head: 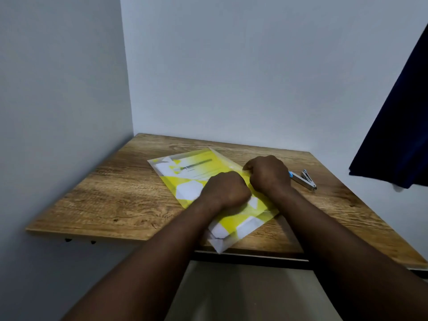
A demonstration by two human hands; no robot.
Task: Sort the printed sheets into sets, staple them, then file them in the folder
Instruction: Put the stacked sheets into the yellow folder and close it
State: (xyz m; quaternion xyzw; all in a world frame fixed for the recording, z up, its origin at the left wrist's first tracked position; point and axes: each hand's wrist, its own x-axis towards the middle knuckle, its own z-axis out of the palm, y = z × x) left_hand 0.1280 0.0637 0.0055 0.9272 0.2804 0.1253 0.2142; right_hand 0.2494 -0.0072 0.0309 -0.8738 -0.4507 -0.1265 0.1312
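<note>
A yellow translucent folder (196, 167) lies slanted on the wooden table (111, 193), its near corner reaching past the front edge. White printed sheets (218, 230) show through it and at its near end. My left hand (225, 188) sits on the folder's middle with its fingers curled under, close to the right edge. My right hand (268, 173) is curled over that same long right edge, thumb and fingers pinching it. A silver stapler (304, 179) with a blue part lies on the table just right of my right hand.
The table stands in a corner, with white walls at the left and back. A dark blue curtain (398, 126) hangs over the table's right side. Bare wood lies left of the folder. Below the front edge runs a dark frame bar (250, 259).
</note>
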